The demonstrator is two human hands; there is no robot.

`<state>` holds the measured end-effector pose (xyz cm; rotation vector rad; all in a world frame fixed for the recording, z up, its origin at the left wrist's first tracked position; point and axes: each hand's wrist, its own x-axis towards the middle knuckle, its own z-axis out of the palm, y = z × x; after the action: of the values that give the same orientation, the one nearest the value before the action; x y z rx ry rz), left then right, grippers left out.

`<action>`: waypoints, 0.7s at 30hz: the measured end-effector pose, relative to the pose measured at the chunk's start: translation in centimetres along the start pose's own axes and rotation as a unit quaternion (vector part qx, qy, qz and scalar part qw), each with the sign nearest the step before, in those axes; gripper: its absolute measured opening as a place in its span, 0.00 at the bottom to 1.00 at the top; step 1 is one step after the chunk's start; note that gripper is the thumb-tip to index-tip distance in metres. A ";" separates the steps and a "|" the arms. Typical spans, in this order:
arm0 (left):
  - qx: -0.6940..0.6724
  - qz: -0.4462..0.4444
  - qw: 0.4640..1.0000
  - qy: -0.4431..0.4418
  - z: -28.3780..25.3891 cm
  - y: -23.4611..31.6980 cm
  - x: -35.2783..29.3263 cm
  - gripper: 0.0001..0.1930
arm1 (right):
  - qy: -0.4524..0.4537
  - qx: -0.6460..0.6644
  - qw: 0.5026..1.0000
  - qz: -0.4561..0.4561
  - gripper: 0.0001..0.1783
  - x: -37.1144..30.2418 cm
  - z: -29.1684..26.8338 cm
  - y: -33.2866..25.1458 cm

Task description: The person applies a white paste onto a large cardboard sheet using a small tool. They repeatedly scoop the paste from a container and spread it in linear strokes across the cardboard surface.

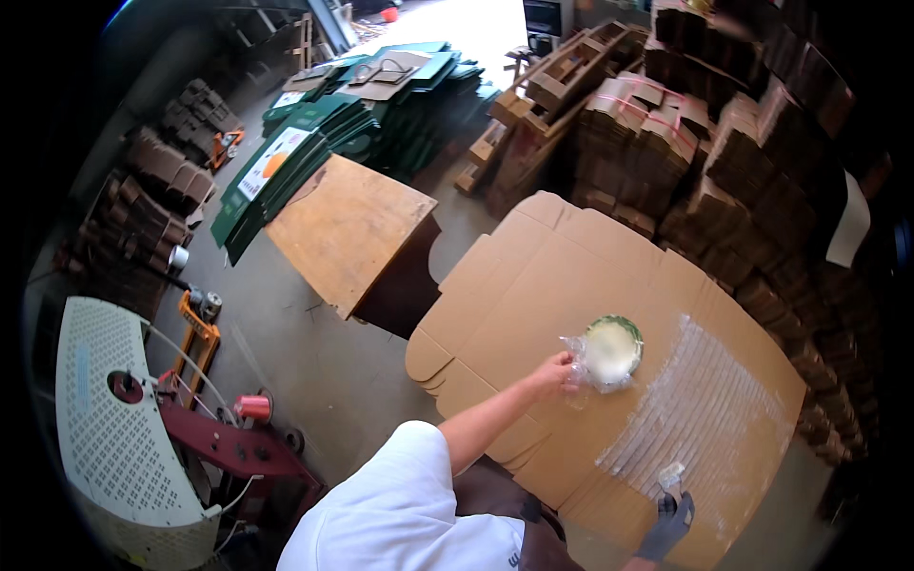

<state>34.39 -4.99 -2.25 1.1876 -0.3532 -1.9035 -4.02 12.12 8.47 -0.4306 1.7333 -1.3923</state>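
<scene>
My bare left hand (553,375) pinches the crumpled clear plastic film (577,392) beside a round tub (612,351) with a green rim and a creamy white paste inside. The tub rests on a large flat cardboard sheet (533,314). My right hand (668,529), in a grey glove, is closed around a small tool (671,474) with a pale, paste-covered head. The tool's handle is mostly hidden by the glove. Whitish ribbed streaks of paste (700,404) cover the right part of the sheet, beyond the tool.
A wooden-topped table (352,228) stands to the left, with green printed cardboard (295,157) stacked behind it. A machine with a perforated cover (124,409) is at the lower left. Wooden pallets (562,90) and strapped cardboard bundles (647,119) line the far right.
</scene>
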 end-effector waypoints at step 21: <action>-0.018 0.101 0.994 -0.025 1.8 0.5 -1.0 0.22 | 0.099 0.147 0.984 -0.019 0.12 -6.5 -6.7 0.0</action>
<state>33.33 -4.88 -0.44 1.0411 -0.4479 -1.7591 -5.46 20.98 11.21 -0.1678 1.6451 -1.7366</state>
